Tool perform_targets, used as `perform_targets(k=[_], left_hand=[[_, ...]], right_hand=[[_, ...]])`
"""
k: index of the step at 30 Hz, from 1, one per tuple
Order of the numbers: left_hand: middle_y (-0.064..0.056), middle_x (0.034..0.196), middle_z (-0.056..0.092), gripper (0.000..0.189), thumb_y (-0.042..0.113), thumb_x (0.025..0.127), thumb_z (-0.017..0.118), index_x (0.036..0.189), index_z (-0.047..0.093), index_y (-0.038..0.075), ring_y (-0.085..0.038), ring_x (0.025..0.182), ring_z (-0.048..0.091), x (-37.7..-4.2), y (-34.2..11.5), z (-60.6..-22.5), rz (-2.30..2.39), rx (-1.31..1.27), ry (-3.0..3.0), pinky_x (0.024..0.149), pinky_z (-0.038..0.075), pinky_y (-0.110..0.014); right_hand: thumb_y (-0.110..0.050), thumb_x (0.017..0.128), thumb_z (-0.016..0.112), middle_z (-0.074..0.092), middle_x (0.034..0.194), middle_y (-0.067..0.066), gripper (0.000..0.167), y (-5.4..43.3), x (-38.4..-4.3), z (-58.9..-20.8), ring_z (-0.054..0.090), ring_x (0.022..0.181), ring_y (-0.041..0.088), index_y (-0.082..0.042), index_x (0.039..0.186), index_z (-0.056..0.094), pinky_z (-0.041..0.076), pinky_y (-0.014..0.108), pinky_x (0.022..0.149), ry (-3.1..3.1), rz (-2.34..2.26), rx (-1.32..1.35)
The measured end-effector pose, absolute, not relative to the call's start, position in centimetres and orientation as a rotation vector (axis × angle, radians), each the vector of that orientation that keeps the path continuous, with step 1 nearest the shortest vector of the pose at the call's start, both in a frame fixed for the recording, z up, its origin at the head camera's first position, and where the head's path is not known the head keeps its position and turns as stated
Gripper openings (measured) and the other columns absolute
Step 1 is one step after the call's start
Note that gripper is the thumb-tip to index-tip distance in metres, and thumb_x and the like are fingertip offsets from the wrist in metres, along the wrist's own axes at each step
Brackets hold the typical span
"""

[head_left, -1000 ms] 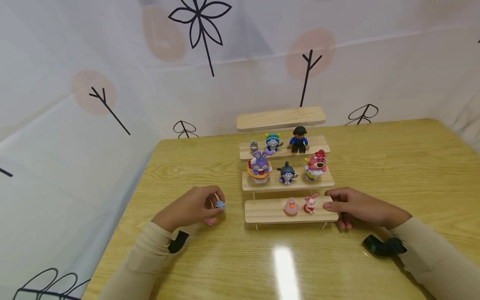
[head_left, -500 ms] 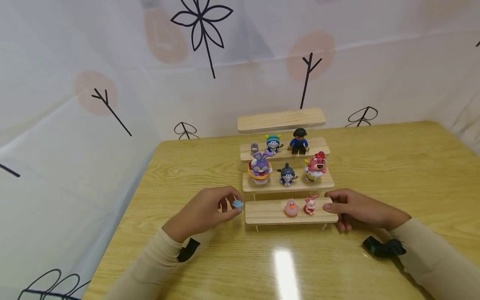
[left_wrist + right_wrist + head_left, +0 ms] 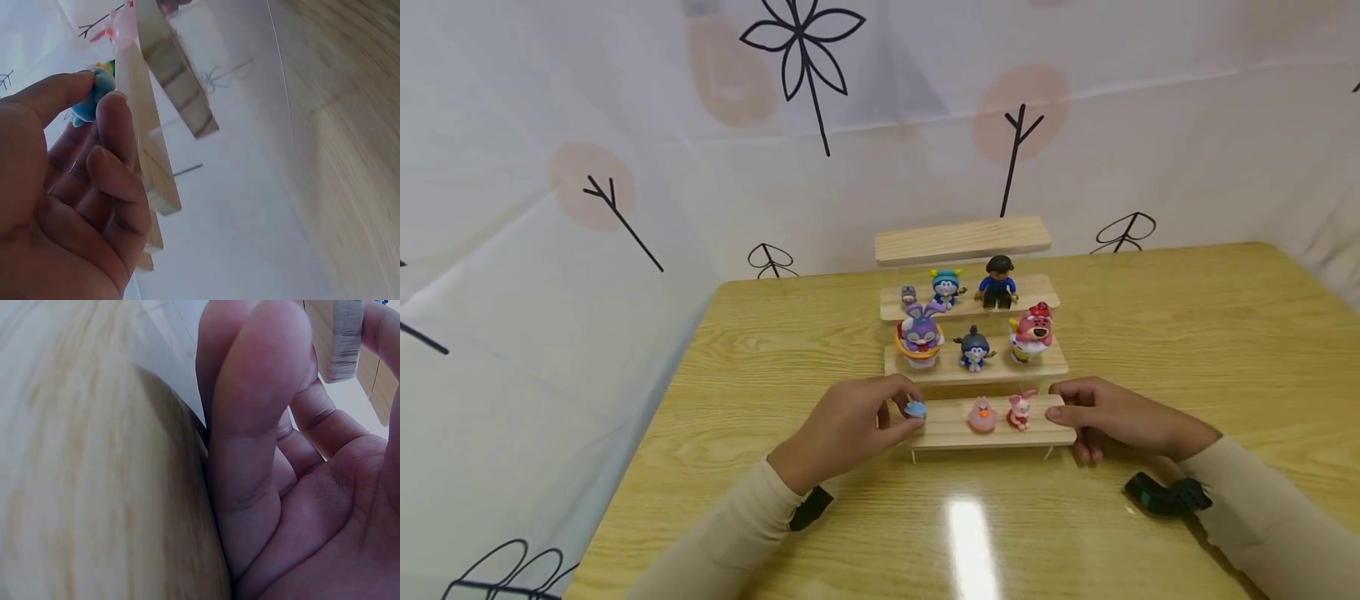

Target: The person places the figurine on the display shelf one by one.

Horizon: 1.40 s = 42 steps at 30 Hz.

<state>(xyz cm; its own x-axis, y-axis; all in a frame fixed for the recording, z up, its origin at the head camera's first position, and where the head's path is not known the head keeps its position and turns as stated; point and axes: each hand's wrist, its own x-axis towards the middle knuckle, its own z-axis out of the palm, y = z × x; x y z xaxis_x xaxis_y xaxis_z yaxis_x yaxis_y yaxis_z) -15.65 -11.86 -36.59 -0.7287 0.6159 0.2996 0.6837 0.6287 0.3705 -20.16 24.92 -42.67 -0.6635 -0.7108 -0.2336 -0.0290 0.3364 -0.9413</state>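
Note:
My left hand (image 3: 850, 429) pinches a small blue figurine (image 3: 916, 409) between thumb and fingertips, over the left end of the lowest shelf of a wooden tiered display stand (image 3: 947, 432). In the left wrist view the blue figurine (image 3: 94, 100) has a bit of yellow on it; whether it touches the shelf I cannot tell. At the shelf's other end my right hand (image 3: 1123, 421) holds the edge, thumb on top and the other fingers lower down. A pink duck figurine (image 3: 982, 417) and a pink piglet figurine (image 3: 1019, 412) sit on that same shelf, between the hands.
Above, one tier carries a purple rabbit figurine (image 3: 921, 335), a dark-hatted figurine (image 3: 974, 350) and a pink bear figurine (image 3: 1032, 332). Higher still sit a small grey figurine (image 3: 908, 295), a teal-hatted figurine (image 3: 946, 287) and a blue-shirted figure (image 3: 997, 283). A patterned cloth (image 3: 910, 150) hangs behind the table (image 3: 760, 333).
My left hand has lifted the blue figurine from the table left of the stand and carried it right, over the lowest shelf. The right hand has kept its place.

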Motion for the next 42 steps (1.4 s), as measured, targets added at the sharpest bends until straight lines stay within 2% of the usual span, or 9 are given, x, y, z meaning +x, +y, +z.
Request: perform_targets(k=[5, 14, 42], left_hand=[[0.011, 0.089, 0.073, 0.02, 0.03, 0.092, 0.074, 0.108, 0.069, 0.019, 0.006, 0.06, 0.05, -15.8, -10.9, -36.8, -0.673, -1.117, -2.683, 0.053, 0.039, -0.011], [0.01, 0.086, 0.075, 0.021, 0.03, 0.093, 0.072, 0.111, 0.069, 0.019, 0.007, 0.069, 0.063, -16.2, -9.6, -37.5, -0.683, -1.115, -2.714, 0.06, 0.045, -0.009], [0.013, 0.092, 0.071, 0.02, 0.035, 0.093, 0.072, 0.109, 0.068, 0.021, 0.006, 0.076, 0.058, -16.0, -7.8, -38.6, -0.497, -1.069, -2.677, 0.061, 0.041, -0.008]], right_hand=[[-0.022, 0.108, 0.044, 0.065, 0.071, 0.007, 0.025, 24.8, -20.3, -42.6, 0.063, 0.056, 0.015, 0.0, 0.096, 0.046, 0.057, 0.036, 0.055, 1.976, -1.357, -0.648], [-0.021, 0.108, 0.044, 0.066, 0.072, 0.008, 0.026, 24.6, -20.3, -42.7, 0.064, 0.056, 0.016, 0.002, 0.098, 0.048, 0.057, 0.036, 0.055, 1.971, -1.352, -0.658], [-0.02, 0.109, 0.043, 0.065, 0.072, 0.007, 0.029, 25.0, -20.2, -43.1, 0.063, 0.056, 0.018, 0.004, 0.093, 0.04, 0.056, 0.037, 0.055, 1.956, -1.384, -0.652]])
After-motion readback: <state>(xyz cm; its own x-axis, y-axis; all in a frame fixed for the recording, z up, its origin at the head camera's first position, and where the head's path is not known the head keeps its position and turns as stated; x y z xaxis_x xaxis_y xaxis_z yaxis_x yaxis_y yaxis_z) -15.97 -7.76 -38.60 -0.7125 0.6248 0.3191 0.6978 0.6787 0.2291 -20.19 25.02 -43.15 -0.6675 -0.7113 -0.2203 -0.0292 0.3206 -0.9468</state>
